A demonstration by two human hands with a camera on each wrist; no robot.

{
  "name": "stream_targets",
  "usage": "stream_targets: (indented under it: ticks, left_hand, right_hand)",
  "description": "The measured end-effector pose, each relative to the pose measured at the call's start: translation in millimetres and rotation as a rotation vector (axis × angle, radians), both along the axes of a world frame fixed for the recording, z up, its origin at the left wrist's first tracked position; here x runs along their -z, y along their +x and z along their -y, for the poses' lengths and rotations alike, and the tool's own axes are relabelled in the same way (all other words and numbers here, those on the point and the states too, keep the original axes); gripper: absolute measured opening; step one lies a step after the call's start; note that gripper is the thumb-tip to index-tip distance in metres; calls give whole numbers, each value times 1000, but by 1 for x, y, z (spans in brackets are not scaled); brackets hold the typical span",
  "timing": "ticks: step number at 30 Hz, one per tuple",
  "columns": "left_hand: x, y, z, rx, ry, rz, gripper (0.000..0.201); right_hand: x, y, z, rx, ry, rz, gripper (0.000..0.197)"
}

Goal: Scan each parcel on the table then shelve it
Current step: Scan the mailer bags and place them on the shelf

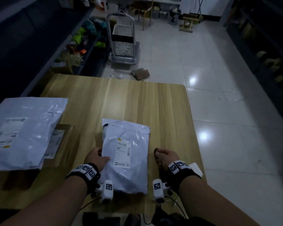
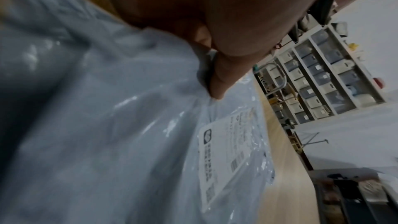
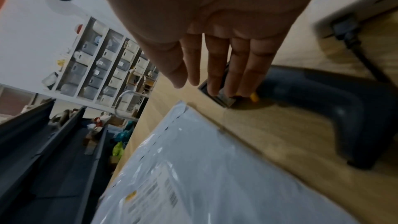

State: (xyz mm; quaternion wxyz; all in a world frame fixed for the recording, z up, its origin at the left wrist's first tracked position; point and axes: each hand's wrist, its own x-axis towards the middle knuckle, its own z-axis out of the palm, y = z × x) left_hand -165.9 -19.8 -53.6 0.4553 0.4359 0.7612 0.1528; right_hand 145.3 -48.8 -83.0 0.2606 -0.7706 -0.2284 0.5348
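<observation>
A white plastic mailer parcel [image 1: 126, 154] with a printed label [image 1: 123, 152] lies flat at the near middle of the wooden table [image 1: 137, 101]. My left hand [image 1: 98, 156] grips its left edge. The thumb [image 2: 217, 81] presses down on top of the parcel [image 2: 129, 125], and the other fingers are hidden behind the edge. To the right of the parcel [image 3: 204, 168] a dark handheld scanner [image 3: 323, 108] lies on the table. My right hand [image 1: 162, 154] reaches over it, straight fingers [image 3: 217, 67] touching the scanner's head [image 1: 156, 150].
A large white mailer [image 1: 23, 132] lies over a cardboard box [image 1: 62, 136] at the table's left. A white device [image 1: 196, 168] with a cable sits by the right edge. Dark shelving [image 1: 39, 46] runs along the left. A trolley with a basket [image 1: 122, 41] stands on the floor beyond.
</observation>
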Motion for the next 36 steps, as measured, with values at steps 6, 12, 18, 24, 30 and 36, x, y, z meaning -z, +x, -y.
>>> stream_targets:
  ticks: [6, 12, 18, 24, 30, 36]
  left_hand:
    - [8, 2, 2, -73, 19, 12, 17]
    - [13, -5, 4, -48, -14, 23, 24]
    - [20, -6, 8, 0, -25, -47, 23]
    - [27, -11, 4, 30, -31, -87, 29]
    - [29, -11, 0, 39, -57, -87, 30]
    - [24, -11, 0, 47, -74, -79, 34]
  right_hand:
    - [0, 31, 12, 26, -102, 251, 51]
    - [6, 24, 16, -124, -219, 228, 74]
    - [8, 9, 12, -121, -302, 287, 72]
    - [-4, 11, 12, -95, -261, 160, 48]
    - [-39, -5, 7, 110, -18, -27, 38]
    - [-79, -36, 1, 26, 75, -111, 15]
